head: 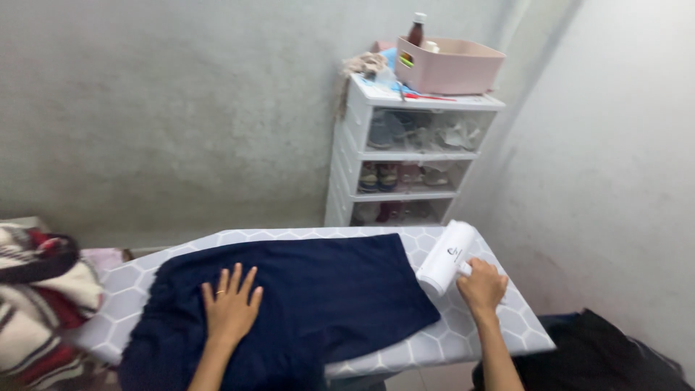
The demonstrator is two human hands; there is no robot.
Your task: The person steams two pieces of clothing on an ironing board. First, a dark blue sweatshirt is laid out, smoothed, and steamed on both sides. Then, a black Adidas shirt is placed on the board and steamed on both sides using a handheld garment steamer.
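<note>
One soft navy garment (318,289) lies across the hexagon-patterned ironing board (499,326) at lower centre. The left hand (230,308) presses flat on it, fingers spread; the right hand (481,286) grips one white cylindrical lint roller (447,257) at the garment's right edge.

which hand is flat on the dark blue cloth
The left hand, palm down on the navy cloth; the right hand grips a white lint roller instead.

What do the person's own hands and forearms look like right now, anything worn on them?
Both forearms are bare as far as the view reaches, with no sleeves, gloves or watch showing. The left hand wears a thin gold-coloured ring on one of its fingers. The right hand shows no ring or band from this angle. Nails look short and unpainted, though they are too small to be sure.
</note>
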